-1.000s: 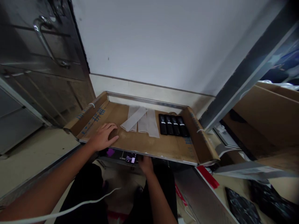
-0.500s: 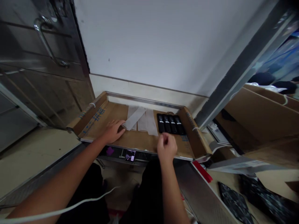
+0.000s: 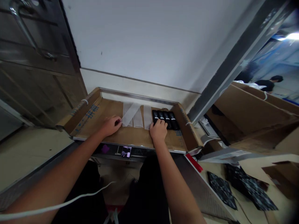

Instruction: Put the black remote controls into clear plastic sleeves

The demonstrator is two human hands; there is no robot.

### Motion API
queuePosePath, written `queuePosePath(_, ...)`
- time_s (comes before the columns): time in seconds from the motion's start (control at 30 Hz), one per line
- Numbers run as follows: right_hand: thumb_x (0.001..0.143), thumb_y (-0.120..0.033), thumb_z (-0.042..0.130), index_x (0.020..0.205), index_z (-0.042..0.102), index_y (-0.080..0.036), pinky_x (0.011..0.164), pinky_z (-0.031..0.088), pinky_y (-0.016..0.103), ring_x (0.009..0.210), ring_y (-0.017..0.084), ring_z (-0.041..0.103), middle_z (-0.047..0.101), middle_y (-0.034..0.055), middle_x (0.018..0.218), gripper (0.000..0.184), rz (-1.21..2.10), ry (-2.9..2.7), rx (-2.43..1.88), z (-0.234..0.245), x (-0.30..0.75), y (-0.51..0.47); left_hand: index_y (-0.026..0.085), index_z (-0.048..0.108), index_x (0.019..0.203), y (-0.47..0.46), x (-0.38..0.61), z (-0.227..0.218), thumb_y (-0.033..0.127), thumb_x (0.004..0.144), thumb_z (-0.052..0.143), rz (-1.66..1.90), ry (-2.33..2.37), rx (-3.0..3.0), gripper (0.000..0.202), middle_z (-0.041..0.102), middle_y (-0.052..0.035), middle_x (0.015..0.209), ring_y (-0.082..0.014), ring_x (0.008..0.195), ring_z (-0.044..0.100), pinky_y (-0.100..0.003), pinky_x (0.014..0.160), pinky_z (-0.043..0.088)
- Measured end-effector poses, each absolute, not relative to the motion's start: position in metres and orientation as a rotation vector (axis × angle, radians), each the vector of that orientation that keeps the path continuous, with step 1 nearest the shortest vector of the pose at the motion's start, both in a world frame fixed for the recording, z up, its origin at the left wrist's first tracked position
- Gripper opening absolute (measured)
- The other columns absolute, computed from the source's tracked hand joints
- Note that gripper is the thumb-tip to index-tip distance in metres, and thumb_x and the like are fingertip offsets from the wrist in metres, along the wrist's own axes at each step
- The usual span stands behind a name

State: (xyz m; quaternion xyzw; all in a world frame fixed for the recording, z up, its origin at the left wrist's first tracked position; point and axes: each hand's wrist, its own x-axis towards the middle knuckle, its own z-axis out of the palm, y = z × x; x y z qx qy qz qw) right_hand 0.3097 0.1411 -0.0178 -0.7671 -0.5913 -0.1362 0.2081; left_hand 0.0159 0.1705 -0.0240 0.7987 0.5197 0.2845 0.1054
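Observation:
A flattened cardboard sheet (image 3: 130, 140) lines a metal-edged work surface against the wall. On it lie several pale translucent bags (image 3: 134, 113) and a row of several black slim devices (image 3: 166, 119). My left hand (image 3: 111, 125) rests on the cardboard with its fingertips on the near corner of the leftmost bag. My right hand (image 3: 159, 130) lies over the near ends of the black devices, fingers touching the left ones. Whether it grips one I cannot tell.
A small lit phone (image 3: 126, 152) sits on the ledge under the surface's front edge. A white cable (image 3: 70, 200) crosses my lap. Dark patterned packets (image 3: 235, 188) lie lower right beside large cardboard boxes (image 3: 247, 112). A steel door (image 3: 32, 53) stands left. People are far right.
My right hand rose from below the ledge and reached forward onto the black devices. My left hand slid right to the edge of the bags. The view shifted slightly right.

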Motion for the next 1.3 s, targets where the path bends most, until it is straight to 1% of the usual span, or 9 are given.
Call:
queuePosePath(0.2, 0.097, -0.026, 0.055, 0.111, 0.064, -0.008, 0.088, 0.046, 0.042, 0.106, 0.034, 0.055, 0.061, 0.0232, 0.115, 0.025, -0.369, -1.668, -2.132, -0.0192, 0.3095, 0.1434, 0.022, 0.059, 0.086, 0.1752, 0.0175, -0.025, 0.036, 0.09, 0.052, 0.85, 1.539, 2.337, 0.017, 0.067, -0.0047, 0.088, -0.0202, 0.08, 0.059, -0.034, 0.076, 0.042)
queuePosePath(0.37, 0.1, -0.027, 0.052, 0.11, 0.065, -0.009, 0.083, 0.047, 0.039, 0.104, 0.034, 0.058, 0.065, 0.0223, 0.111, 0.024, -0.362, -1.669, -2.161, -0.0162, 0.3078, 0.1398, 0.021, 0.058, 0.084, 0.174, 0.0181, -0.0239, 0.035, 0.089, 0.052, 0.869, 1.557, 2.308, 0.016, 0.067, -0.0047, 0.085, -0.0199, 0.076, 0.057, -0.034, 0.074, 0.041)
queuePosePath(0.5, 0.099, -0.03, 0.054, 0.109, 0.064, -0.01, 0.081, 0.047, 0.039, 0.103, 0.034, 0.061, 0.066, 0.0217, 0.11, 0.024, -0.377, -1.653, -2.162, -0.015, 0.3066, 0.1369, 0.02, 0.058, 0.083, 0.1732, 0.0179, -0.0233, 0.033, 0.089, 0.053, 0.883, 1.559, 2.292, 0.015, 0.066, -0.0051, 0.085, -0.0196, 0.075, 0.057, -0.034, 0.074, 0.041)
queuePosePath(0.57, 0.1, -0.034, 0.055, 0.109, 0.063, -0.01, 0.081, 0.048, 0.038, 0.102, 0.033, 0.063, 0.066, 0.0208, 0.11, 0.027, -0.37, -1.637, -2.16, -0.0147, 0.3055, 0.1361, 0.02, 0.058, 0.083, 0.1738, 0.0172, -0.0244, 0.033, 0.088, 0.053, 0.895, 1.551, 2.284, 0.015, 0.066, -0.0052, 0.084, -0.0197, 0.075, 0.057, -0.034, 0.074, 0.04)
queuePosePath(0.67, 0.1, -0.042, 0.056, 0.11, 0.063, -0.011, 0.077, 0.051, 0.035, 0.094, 0.03, 0.068, 0.065, 0.0194, 0.11, 0.034, -0.3, -1.602, -2.201, -0.014, 0.3031, 0.1359, 0.02, 0.058, 0.082, 0.1755, 0.0162, -0.0271, 0.034, 0.087, 0.053, 0.919, 1.537, 2.278, 0.015, 0.066, -0.0053, 0.084, -0.02, 0.076, 0.057, -0.033, 0.073, 0.04)
queuePosePath(0.77, 0.099, -0.049, 0.056, 0.111, 0.062, -0.009, 0.075, 0.054, 0.035, 0.091, 0.03, 0.071, 0.065, 0.0196, 0.111, 0.042, -0.242, -1.579, -2.269, -0.0126, 0.3011, 0.1366, 0.021, 0.057, 0.081, 0.1768, 0.0159, -0.0285, 0.034, 0.086, 0.054, 0.931, 1.534, 2.263, 0.015, 0.066, -0.0048, 0.082, -0.0196, 0.075, 0.057, -0.032, 0.071, 0.04)
queuePosePath(0.97, 0.095, -0.052, 0.058, 0.113, 0.064, -0.006, 0.076, 0.057, 0.038, 0.092, 0.032, 0.073, 0.066, 0.0226, 0.109, 0.05, -0.181, -1.528, -2.327, -0.0097, 0.3005, 0.1373, 0.021, 0.058, 0.08, 0.1755, 0.0167, -0.0258, 0.033, 0.086, 0.054, 0.913, 1.565, 2.255, 0.014, 0.067, -0.0046, 0.081, -0.0194, 0.074, 0.057, -0.032, 0.071, 0.04)
queuePosePath(1.17, 0.089, -0.053, 0.063, 0.111, 0.064, -0.004, 0.076, 0.058, 0.041, 0.091, 0.035, 0.073, 0.069, 0.022, 0.103, 0.053, -0.164, -1.456, -2.328, -0.0118, 0.3019, 0.139, 0.021, 0.06, 0.08, 0.1748, 0.017, -0.024, 0.031, 0.086, 0.056, 0.883, 1.603, 2.254, 0.013, 0.068, -0.0044, 0.081, -0.0187, 0.073, 0.057, -0.031, 0.07, 0.04)
queuePosePath(1.3, 0.086, -0.054, 0.066, 0.113, 0.062, -0.006, 0.076, 0.058, 0.042, 0.091, 0.035, 0.073, 0.069, 0.022, 0.105, 0.056, -0.164, -1.417, -2.313, -0.0137, 0.3027, 0.1397, 0.02, 0.061, 0.08, 0.1742, 0.0177, -0.0222, 0.03, 0.086, 0.057, 0.874, 1.597, 2.248, 0.012, 0.068, -0.0043, 0.079, -0.0181, 0.071, 0.057, -0.03, 0.07, 0.041)
